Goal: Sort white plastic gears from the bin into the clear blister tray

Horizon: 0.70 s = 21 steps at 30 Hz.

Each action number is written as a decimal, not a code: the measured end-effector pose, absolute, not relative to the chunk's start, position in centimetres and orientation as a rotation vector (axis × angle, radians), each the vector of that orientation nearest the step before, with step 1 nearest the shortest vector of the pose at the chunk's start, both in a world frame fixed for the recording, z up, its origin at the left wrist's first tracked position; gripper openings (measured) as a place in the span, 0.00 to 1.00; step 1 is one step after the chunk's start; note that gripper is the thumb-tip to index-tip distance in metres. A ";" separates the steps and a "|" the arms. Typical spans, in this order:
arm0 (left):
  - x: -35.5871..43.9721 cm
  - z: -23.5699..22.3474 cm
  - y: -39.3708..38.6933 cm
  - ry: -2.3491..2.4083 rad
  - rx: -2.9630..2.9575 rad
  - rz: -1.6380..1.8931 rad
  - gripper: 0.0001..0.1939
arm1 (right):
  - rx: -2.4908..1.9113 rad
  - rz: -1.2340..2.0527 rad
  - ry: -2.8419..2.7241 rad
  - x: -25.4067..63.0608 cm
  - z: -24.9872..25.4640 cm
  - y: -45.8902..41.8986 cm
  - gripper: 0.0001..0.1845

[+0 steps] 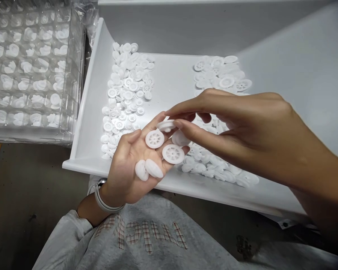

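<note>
My left hand (135, 161) lies palm up over the near edge of a white tray (92, 112), cupping several white plastic gear wheels (172, 153). My right hand (236, 127) reaches in from the right and pinches one white gear (165, 125) between thumb and forefinger, just above the left fingertips. A pile of small white gears (128, 93) lies on the tray's left part. A second pile of larger gears (222, 75) lies on its right part, partly hidden behind my right hand.
A stack of clear plastic blister trays (30, 71) with white parts in their pockets stands to the left of the white tray. A grey floor shows below it. My grey sweatshirt (146, 232) fills the bottom of the view, and a band sits on my left wrist.
</note>
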<state>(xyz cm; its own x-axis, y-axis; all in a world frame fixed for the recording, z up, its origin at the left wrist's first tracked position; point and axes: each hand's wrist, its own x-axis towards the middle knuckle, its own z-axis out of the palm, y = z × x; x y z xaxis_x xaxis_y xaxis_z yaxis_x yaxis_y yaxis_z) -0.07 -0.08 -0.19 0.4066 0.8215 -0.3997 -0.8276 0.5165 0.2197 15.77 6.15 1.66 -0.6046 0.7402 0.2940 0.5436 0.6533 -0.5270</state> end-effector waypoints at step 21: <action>-0.1 -0.6 0.0 0.426 -0.015 1.060 0.24 | -0.761 0.138 -2.554 15.1 1.6 4.8 0.08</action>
<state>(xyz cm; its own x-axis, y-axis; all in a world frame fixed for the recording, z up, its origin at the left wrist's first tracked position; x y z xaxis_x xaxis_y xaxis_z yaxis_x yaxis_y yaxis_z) -0.10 0.02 -0.56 0.4155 0.8412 -0.3460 -0.8470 0.4965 0.1900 15.06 4.82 1.60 -0.7367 0.5395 0.4078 0.4924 0.8412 -0.2234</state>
